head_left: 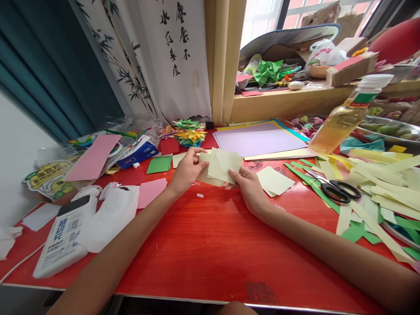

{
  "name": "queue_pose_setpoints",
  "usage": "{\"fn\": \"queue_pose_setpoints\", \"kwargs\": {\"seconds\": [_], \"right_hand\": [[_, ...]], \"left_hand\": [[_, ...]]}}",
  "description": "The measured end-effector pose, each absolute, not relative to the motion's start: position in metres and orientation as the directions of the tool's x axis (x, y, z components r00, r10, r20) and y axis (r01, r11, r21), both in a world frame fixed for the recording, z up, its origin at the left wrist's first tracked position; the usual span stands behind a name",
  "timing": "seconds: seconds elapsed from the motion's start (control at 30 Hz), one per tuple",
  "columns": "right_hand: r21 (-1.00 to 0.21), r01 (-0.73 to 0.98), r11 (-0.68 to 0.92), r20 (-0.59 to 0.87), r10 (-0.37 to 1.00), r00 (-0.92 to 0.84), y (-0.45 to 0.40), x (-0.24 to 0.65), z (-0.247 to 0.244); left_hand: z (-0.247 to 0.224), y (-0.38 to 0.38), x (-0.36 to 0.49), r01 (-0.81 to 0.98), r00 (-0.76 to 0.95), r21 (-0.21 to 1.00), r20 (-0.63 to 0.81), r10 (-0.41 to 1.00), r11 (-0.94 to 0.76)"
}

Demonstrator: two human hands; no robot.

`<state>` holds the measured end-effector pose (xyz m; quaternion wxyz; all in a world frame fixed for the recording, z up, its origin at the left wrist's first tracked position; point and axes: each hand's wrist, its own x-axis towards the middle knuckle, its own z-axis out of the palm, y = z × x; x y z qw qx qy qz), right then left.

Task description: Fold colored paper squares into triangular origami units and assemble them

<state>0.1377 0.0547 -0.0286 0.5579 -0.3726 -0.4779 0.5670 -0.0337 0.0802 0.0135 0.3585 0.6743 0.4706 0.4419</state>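
Several pale yellow paper squares (221, 164) are held above the red table, fanned so that they overlap. My left hand (189, 168) pinches their left side between thumb and fingers. On the right side, my right hand (246, 181) grips them with the thumb on top and the fingers underneath. More pale yellow squares (275, 180) lie on the table just right of my right hand. Left of my left hand are a stack of green squares (159, 164) and some pink squares (152, 192).
Black-handled scissors (340, 191) rest among paper strips (393, 183) at the right, near a tilted-looking bottle (348, 116). Lilac sheets (259, 139) lie at the back beside a pile of folded paper pieces (189, 132). A tissue pack (64, 236) stands at left on the red table (197, 245).
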Motion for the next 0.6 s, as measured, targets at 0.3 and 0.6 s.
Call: {"fn": "queue_pose_setpoints", "kwargs": {"seconds": [0.3, 0.6], "right_hand": [[-0.964, -0.238, 0.114, 0.128, 0.991, -0.042, 0.0555, 0.1401, -0.0307], [-0.992, -0.047, 0.115, 0.118, 0.99, -0.079, 0.0509, 0.141, -0.0282]], "left_hand": [[0.0097, 0.0826, -0.0326, 0.314, 0.074, 0.897, 0.302, 0.95, -0.31], [0.0118, 0.0848, -0.0337, 0.305, 0.017, 0.896, 0.335, 0.942, -0.324]]}}
